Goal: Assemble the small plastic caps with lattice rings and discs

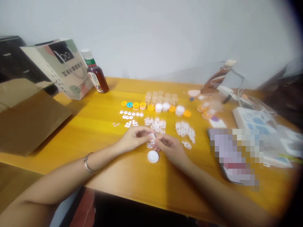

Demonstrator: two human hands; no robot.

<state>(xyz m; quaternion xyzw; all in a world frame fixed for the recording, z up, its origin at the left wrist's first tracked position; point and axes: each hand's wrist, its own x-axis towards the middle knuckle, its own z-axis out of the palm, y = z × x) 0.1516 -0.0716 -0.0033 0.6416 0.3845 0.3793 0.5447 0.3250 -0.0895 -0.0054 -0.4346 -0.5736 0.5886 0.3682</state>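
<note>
My left hand and my right hand meet over the middle of the yellow wooden table. Both pinch small white lattice-like plastic pieces between their fingertips. A silver bangle sits on my left wrist. A round white cap lies on the table just below my hands. Behind them lie piles of the same white lattice pieces, small white discs, and a row of yellow, blue and white rings.
A brown cardboard box and a printed paper bag stand at the left, a dark drink bottle beside them. Another bottle leans at the back right. A blurred-out item, cables and plastic packets fill the right side.
</note>
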